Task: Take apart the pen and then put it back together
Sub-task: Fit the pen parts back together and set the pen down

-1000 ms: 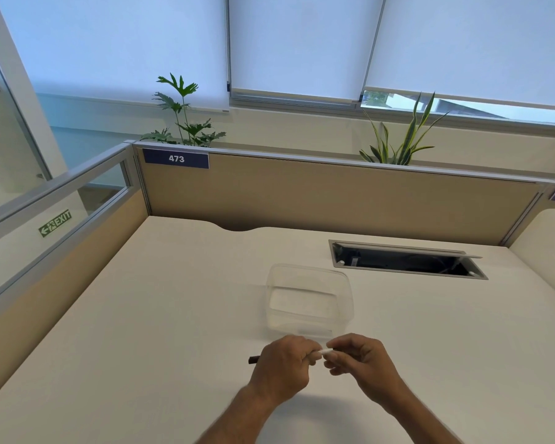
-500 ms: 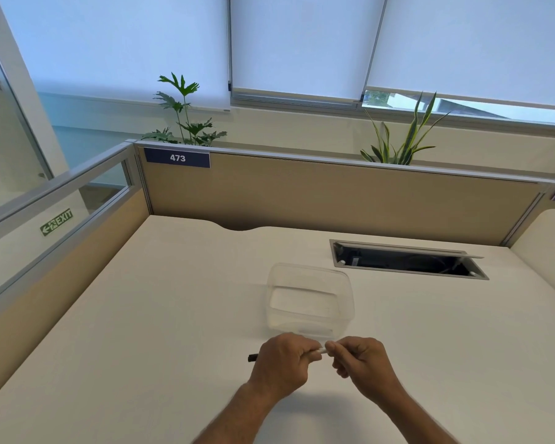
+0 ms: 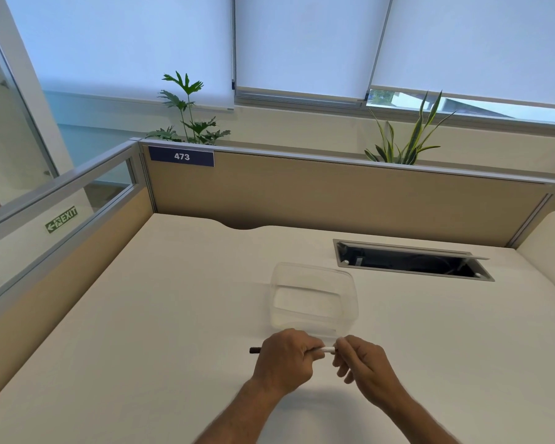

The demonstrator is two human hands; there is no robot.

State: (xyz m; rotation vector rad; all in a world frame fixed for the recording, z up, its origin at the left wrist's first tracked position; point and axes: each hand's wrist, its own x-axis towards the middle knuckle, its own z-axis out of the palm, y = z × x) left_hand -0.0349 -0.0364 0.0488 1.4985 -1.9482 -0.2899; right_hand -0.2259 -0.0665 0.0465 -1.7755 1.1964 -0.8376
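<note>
Together, both fists (image 3: 285,357) (image 3: 362,363) around pen (image 3: 329,349).

Daylight is glowing through drawn blinds (image 3: 125,43); two plants (image 3: 189,116) are standing behind the partition (image 3: 334,193) edging the desk (image 3: 173,299).

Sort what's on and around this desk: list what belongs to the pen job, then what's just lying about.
Part of the job:
- pen, white barrel with a dark end, held level
- left hand, fist closed around the barrel
- right hand, fingertips pinching the white end

Just lying about:
- clear plastic container, empty
- open cable hatch
- two plants behind the partition
</note>
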